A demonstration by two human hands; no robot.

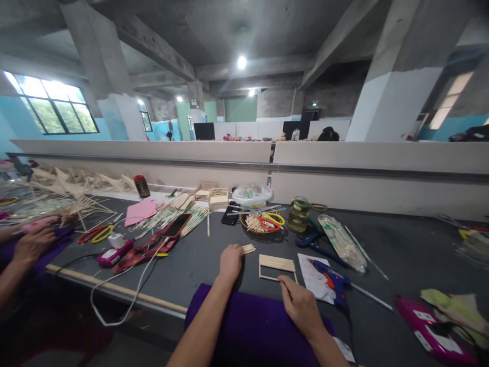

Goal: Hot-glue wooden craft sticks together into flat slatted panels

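Observation:
Several short wooden sticks (248, 248) poke out past the fingers of my left hand (230, 265), which is closed around them. My right hand (300, 305) pinches the near edge of a small rectangular frame made of wooden sticks (277, 262). Its far half is filled by sticks laid side by side, and its near half is an open gap. The frame is on the dark table, just right of my left hand. A blue glue gun (336, 283) lies right of the frame, partly on a stained white paper (311, 270). Purple cloth (252, 326) lies under my forearms.
Beyond my hands stand a basket of short sticks (255, 223) with scissors (273, 220) on it and a glass jar (299, 214). Blue pliers (311, 242) and bagged sticks (342, 242) lie right. A white cable (133, 295) hangs off the edge near a co-worker's hand (34, 244).

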